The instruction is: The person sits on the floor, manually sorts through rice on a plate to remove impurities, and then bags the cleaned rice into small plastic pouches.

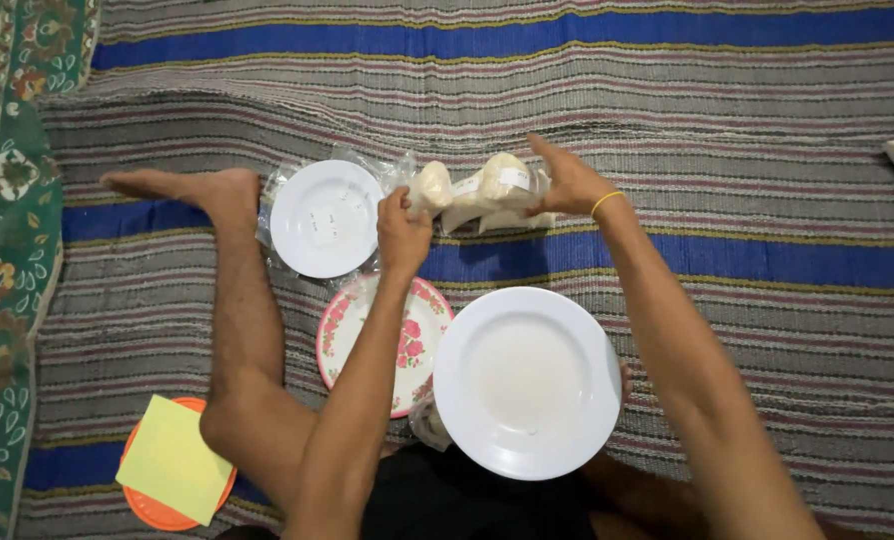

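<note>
Clear plastic is pinched between your fingers: your left hand [403,232] reaches forward with the arm nearly straight, fingers closed on one end of a small bag of whitish powder [431,186], and your right hand [569,184], wrist ringed by a yellow band [606,202], grips the other bagged lumps [502,180] just beside it. Both are raised over the striped mat [727,150]. To the left lies a small white plate [325,217] on plastic wrap, touching your bare foot [192,188]. Nearer you, a large white plate [527,382] overlaps a floral plate [407,340]; both hold nothing. A yellow square [175,458] covers an orange lid [157,505] by your knee.
</note>
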